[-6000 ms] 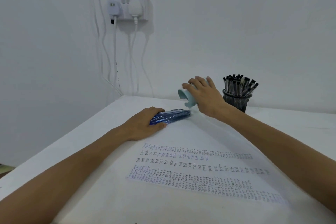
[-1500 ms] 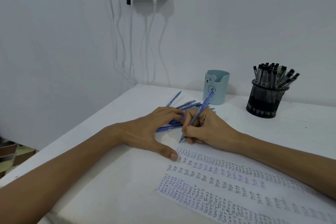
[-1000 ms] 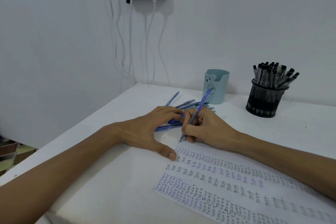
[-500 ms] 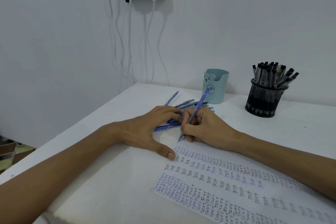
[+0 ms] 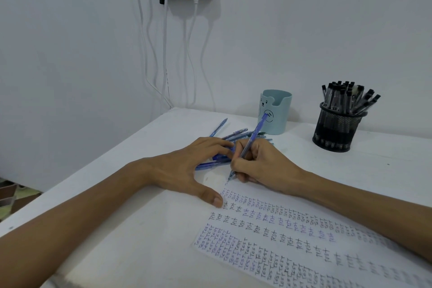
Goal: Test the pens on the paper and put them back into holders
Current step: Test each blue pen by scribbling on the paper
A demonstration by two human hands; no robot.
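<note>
Head view: a matte white table (image 5: 385,170) carries a flat paper sheet (image 5: 275,252) covered in rows of small handwriting. At twelve o'clock from the hands stands a smooth teal cylindrical holder (image 5: 275,112) with a bear face; at two o'clock, a black wire-mesh holder (image 5: 337,128) packed with black pens (image 5: 346,98). The right hand (image 5: 264,163) pinches a slim blue pen (image 5: 251,140) — tip on the paper's top edge. The left hand (image 5: 187,170) lies spread, fingers on the loose blue pens (image 5: 233,135), thumb on the paper.

Dim, even bluish light, soft shadows, wide-angle bending at edges.
</note>
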